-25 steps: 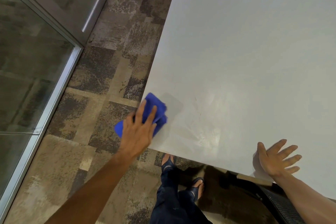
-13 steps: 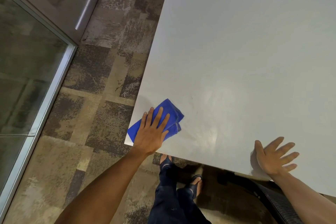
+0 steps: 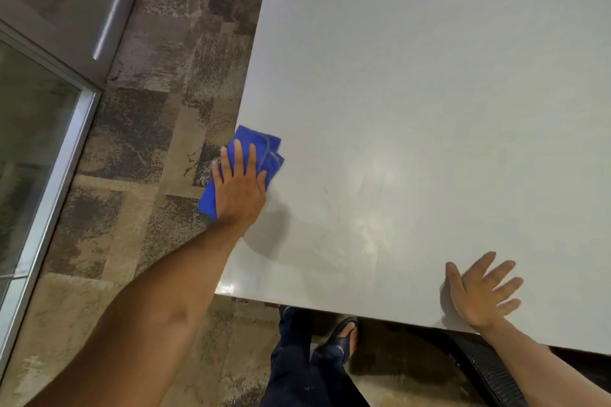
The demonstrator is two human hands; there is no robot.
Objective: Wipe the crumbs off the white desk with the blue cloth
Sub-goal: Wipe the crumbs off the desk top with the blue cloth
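Left hand (image 3: pixel 238 187) presses flat, fingers straight, on the folded blue cloth (image 3: pixel 261 149), which straddles the left edge of the white desk (image 3: pixel 413 82), part of it hanging out over the carpet (image 3: pixel 158 142). Right hand (image 3: pixel 482 294) lies released, fingers spread, flat on the desk near its front edge, holding nothing. No crumbs resolvable here; to wipe well, likely keep the palm flat with even pressure, sweep overlapping strokes outward so debris goes off the edge, right hand bracing.
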